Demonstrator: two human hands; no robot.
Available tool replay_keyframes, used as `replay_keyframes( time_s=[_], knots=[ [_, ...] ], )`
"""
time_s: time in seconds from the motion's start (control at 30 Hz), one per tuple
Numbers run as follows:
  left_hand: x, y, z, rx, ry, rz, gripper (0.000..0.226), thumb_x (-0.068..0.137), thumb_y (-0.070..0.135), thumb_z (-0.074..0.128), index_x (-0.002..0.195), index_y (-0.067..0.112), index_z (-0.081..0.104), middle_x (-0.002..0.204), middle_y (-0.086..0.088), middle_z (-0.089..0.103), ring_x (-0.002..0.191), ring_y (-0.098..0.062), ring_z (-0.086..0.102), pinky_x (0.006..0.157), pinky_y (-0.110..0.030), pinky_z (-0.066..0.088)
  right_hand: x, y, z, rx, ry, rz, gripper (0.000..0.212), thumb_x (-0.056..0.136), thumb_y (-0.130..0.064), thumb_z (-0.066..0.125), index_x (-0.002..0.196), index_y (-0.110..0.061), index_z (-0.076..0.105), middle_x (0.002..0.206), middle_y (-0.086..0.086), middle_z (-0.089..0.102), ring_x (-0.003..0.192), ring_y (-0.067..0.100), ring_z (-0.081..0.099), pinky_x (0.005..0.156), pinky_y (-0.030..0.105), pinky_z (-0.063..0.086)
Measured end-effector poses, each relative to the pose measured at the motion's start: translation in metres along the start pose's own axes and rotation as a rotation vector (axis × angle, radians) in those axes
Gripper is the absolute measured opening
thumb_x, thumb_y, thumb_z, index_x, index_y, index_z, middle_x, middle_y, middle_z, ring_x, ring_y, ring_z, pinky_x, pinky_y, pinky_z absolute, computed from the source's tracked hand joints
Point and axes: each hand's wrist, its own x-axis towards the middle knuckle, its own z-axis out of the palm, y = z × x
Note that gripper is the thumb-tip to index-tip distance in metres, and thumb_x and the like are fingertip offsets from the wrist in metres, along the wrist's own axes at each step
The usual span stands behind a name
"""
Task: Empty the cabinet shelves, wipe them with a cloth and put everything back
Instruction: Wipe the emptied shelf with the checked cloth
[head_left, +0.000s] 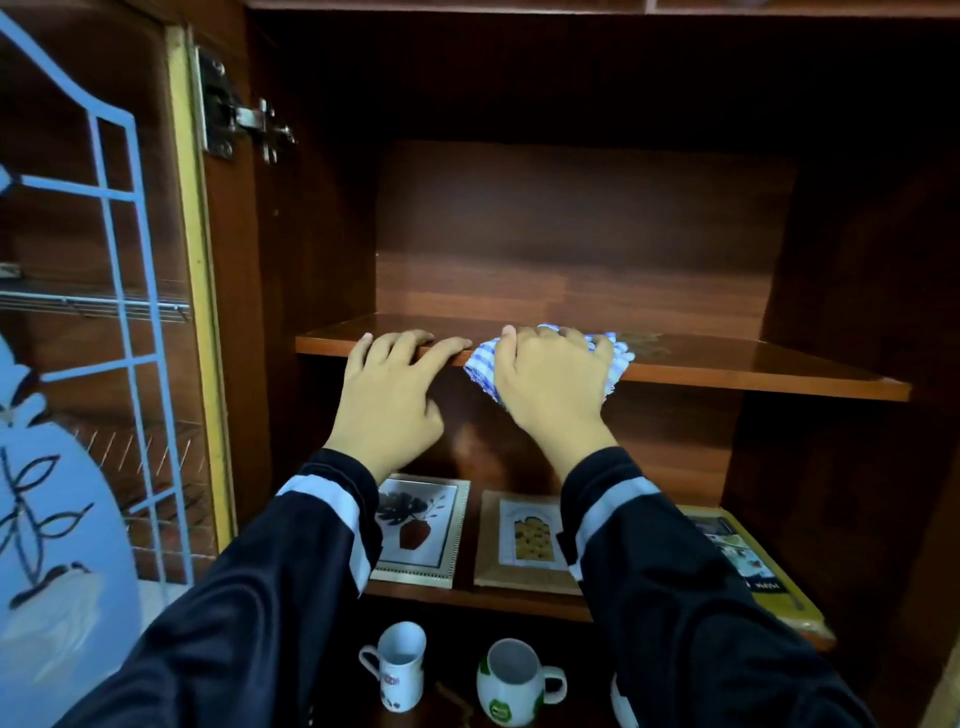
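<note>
On the shelf (727, 370), right hand (553, 382) grips cloth (480, 368) beneath it; left hand (395, 397) rests flat.

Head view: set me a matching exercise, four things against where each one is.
Things:
1. left hand
2. cloth
3. vase picture
4. green mug

Places:
a. lying on the lower shelf
b. held under the right hand on the upper shelf
c. standing below the lower shelf
d. fingers resting on the upper shelf's front edge, holding nothing

Pairs: 1-d; 2-b; 3-a; 4-c
</note>
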Motion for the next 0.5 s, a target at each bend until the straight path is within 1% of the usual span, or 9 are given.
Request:
replay_keyframes(
  time_s=[0.07,0.1,0.17,0.23,0.3,0.37,0.4,0.43,0.5],
  knots=[
    [0.001,-0.003,-0.002,0.032,0.002,0.015,0.076,0.064,0.012,0.059,0.137,0.034,0.053,0.128,-0.002,0.059,0.121,-0.03,0.052,0.111,-0.052,0.027,0.003,-0.005,-0.001,0.024,0.041,-0.066,0.052,0.088,-0.034,0.032,0.053,-0.014,0.065,0.05,0.004,0.059,0.053,0.025,0.059,0.074,0.042,0.05],
    [0.001,-0.004,-0.002,0.054,0.002,0.021,0.074,0.064,0.015,0.056,0.136,0.033,0.053,0.128,-0.001,0.059,0.121,-0.03,0.053,0.11,-0.051,0.028,0.004,-0.006,-0.002,0.039,0.022,-0.125,0.051,0.089,-0.034,0.032,0.055,-0.014,0.066,0.051,0.004,0.06,0.052,0.026,0.06,0.072,0.041,0.05],
    [0.0,-0.006,-0.003,0.102,0.006,0.016,0.072,0.065,0.019,0.053,0.136,0.031,0.053,0.13,0.0,0.059,0.122,-0.027,0.053,0.112,-0.051,0.023,0.003,-0.004,-0.001,0.071,-0.085,-0.251,0.054,0.093,-0.037,0.025,0.073,-0.017,0.071,0.066,0.004,0.067,0.067,0.027,0.064,0.078,0.039,0.046],
    [-0.004,-0.007,-0.002,0.166,0.049,-0.004,0.068,0.067,0.022,0.051,0.134,0.028,0.055,0.129,0.001,0.06,0.12,-0.026,0.054,0.115,-0.052,0.017,0.003,0.006,0.001,0.165,-0.048,-0.35,0.057,0.094,-0.04,0.018,0.088,-0.021,0.071,0.082,0.001,0.071,0.082,0.027,0.065,0.081,0.038,0.04],
    [-0.009,-0.009,-0.004,0.231,0.104,-0.046,0.064,0.069,0.024,0.048,0.131,0.025,0.058,0.125,-0.003,0.06,0.119,-0.028,0.054,0.117,-0.054,0.014,0.001,0.02,0.001,0.262,0.008,-0.433,0.051,0.094,-0.04,0.024,0.104,-0.024,0.071,0.099,-0.003,0.074,0.095,0.023,0.066,0.086,0.038,0.039],
    [-0.015,-0.012,-0.007,0.285,0.146,-0.088,0.059,0.072,0.026,0.047,0.129,0.023,0.06,0.126,-0.007,0.059,0.124,-0.03,0.051,0.118,-0.056,0.01,0.0,0.033,0.005,0.293,0.044,-0.499,0.048,0.094,-0.04,0.03,0.118,-0.025,0.069,0.114,-0.005,0.072,0.107,0.019,0.064,0.091,0.037,0.039],
    [-0.018,-0.014,-0.009,0.309,0.165,-0.095,0.056,0.074,0.027,0.048,0.129,0.023,0.06,0.129,-0.008,0.058,0.128,-0.031,0.048,0.119,-0.056,0.007,0.0,0.037,0.01,0.265,0.073,-0.495,0.048,0.094,-0.041,0.03,0.118,-0.025,0.068,0.114,-0.005,0.071,0.107,0.019,0.064,0.09,0.037,0.04],
    [-0.021,-0.015,-0.012,0.334,0.187,-0.097,0.054,0.076,0.027,0.05,0.129,0.023,0.061,0.133,-0.009,0.056,0.132,-0.032,0.045,0.119,-0.057,0.005,-0.001,0.039,0.014,0.214,0.124,-0.464,0.048,0.093,-0.041,0.03,0.114,-0.024,0.069,0.11,-0.004,0.072,0.103,0.02,0.066,0.087,0.037,0.042],
    [-0.029,-0.019,-0.018,0.378,0.242,-0.114,0.051,0.079,0.026,0.053,0.13,0.023,0.061,0.14,-0.009,0.052,0.139,-0.032,0.039,0.12,-0.058,0.001,-0.007,0.032,0.021,0.058,0.253,-0.362,0.045,0.093,-0.037,0.033,0.102,-0.017,0.072,0.095,0.001,0.073,0.09,0.025,0.068,0.082,0.038,0.048]
  ],
)
